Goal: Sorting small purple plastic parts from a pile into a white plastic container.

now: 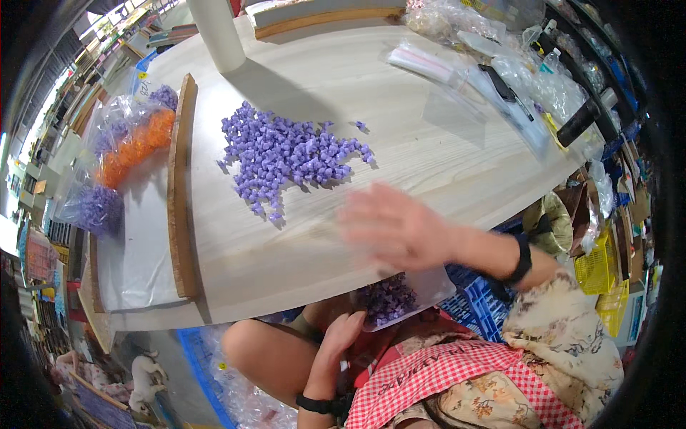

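Note:
A spread heap of small purple flower-shaped pieces (pixel 286 154) lies on the pale tabletop (pixel 321 79). My right hand (pixel 400 225) is over the table's near edge, to the right of the heap. Its fingers are smeared by motion, and no held thing shows in it. Below the edge, at my lap, a whitish container (pixel 432 289) holds darker purple pieces (pixel 388 299); the table hides part of it. My left hand (pixel 344 330) is closed at the container's left rim, its fingertips partly hidden.
A wooden strip (pixel 181 193) stands along the table's left side, beside a clear bag (pixel 114 154) of purple and orange pieces. A white post (pixel 216 36) rises at the back. Plastic bags (pixel 429 64) and a black cutter (pixel 506 91) lie at the right.

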Motion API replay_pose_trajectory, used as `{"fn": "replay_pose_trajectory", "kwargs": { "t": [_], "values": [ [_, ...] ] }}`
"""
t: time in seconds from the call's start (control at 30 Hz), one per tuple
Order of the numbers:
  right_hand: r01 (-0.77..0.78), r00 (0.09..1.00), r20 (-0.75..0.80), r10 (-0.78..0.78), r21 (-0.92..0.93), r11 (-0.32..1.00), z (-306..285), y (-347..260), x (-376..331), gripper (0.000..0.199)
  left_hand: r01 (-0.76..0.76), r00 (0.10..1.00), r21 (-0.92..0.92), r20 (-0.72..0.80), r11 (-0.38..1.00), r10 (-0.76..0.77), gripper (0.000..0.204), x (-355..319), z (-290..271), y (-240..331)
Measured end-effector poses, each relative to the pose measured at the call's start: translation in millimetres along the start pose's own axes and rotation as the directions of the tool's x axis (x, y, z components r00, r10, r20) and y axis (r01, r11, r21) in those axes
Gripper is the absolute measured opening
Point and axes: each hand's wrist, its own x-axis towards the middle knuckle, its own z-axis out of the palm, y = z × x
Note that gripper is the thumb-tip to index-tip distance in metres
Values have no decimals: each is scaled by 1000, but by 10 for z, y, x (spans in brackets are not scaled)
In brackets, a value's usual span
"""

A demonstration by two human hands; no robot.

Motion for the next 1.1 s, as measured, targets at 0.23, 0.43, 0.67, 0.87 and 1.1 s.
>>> {"fn": "replay_pose_trajectory", "kwargs": {
  "t": [0.23,0.43,0.67,0.87,1.1],
  "values": [
    [-198,972,49,228,-339,920,67,1199,854,49,-68,997,55,-34,996,70,58,25,73,-153],
    [-213,951,188,245,-172,962,195,1372,446,45,-157,985,139,-47,978,165,26,105,169,-361],
    [-290,938,119,326,-245,925,-78,877,-234,48,109,993,-129,-22,986,-113,43,29,60,-94],
    [-474,865,78,495,-191,859,-370,567,-715,48,204,977,-131,-32,970,-209,45,-93,42,151],
    [-665,554,-350,756,360,654,-642,568,-1335,43,146,986,-60,-73,987,-150,52,-29,86,29]
  ]
}}
